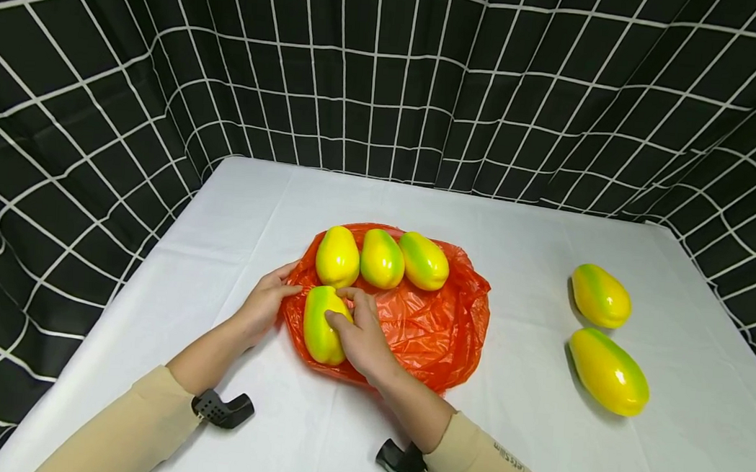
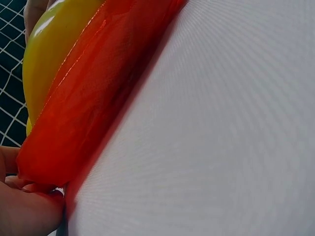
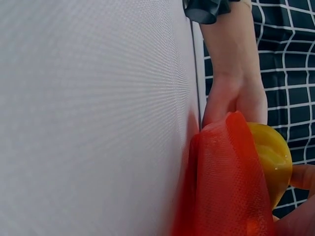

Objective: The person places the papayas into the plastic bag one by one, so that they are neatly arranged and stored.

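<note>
A red plastic bag (image 1: pixel 424 333) lies spread open on the table. Along its far side sit three glossy yellow-green papayas, the left one (image 1: pixel 338 257), the middle one (image 1: pixel 382 259) and the right one (image 1: pixel 425 261). My right hand (image 1: pixel 365 336) grips a fourth papaya (image 1: pixel 322 326) at the bag's near left, thumb on top and fingers at its far right side. With my left hand (image 1: pixel 263 303) I pinch the bag's left rim; in the left wrist view the red plastic (image 2: pixel 93 98) runs between thumb and finger. The papaya (image 3: pixel 270 157) shows behind the bag's edge in the right wrist view.
Two more papayas lie on the table at the right, one farther back (image 1: pixel 602 296) and one nearer (image 1: pixel 609 371). A white cloth (image 1: pixel 512 273) covers the table. Black curtains with a white grid (image 1: pixel 400 86) stand around its back and sides.
</note>
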`<action>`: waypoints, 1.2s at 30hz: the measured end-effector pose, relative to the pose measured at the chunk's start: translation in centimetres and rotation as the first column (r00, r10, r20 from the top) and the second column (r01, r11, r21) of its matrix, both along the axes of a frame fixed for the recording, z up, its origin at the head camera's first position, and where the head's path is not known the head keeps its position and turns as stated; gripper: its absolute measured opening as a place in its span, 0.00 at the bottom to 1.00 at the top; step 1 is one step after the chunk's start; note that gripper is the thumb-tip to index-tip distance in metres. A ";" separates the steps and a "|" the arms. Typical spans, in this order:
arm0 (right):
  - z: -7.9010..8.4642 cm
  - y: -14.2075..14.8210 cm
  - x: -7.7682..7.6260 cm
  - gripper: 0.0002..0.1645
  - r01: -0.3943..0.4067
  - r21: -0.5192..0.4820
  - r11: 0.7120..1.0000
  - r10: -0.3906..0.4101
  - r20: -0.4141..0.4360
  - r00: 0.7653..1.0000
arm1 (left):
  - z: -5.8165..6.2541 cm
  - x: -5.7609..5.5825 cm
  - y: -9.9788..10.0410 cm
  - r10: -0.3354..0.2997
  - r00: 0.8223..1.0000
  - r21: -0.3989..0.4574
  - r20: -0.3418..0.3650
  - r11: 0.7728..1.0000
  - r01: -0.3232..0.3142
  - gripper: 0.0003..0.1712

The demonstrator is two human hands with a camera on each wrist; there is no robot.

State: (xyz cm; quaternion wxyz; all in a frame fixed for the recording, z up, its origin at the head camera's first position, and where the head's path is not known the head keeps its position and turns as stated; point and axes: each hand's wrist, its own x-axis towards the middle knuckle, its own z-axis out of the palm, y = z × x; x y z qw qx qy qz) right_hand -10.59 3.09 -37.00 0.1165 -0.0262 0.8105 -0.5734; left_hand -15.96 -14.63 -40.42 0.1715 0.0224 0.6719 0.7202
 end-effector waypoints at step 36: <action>5.5 13.2 0.2 0.27 0.107 0.209 0.972 -0.005 -0.435 0.901 | 0.0 0.0 0.0 0.009 1.000 -0.036 0.008 0.999 -0.009 0.32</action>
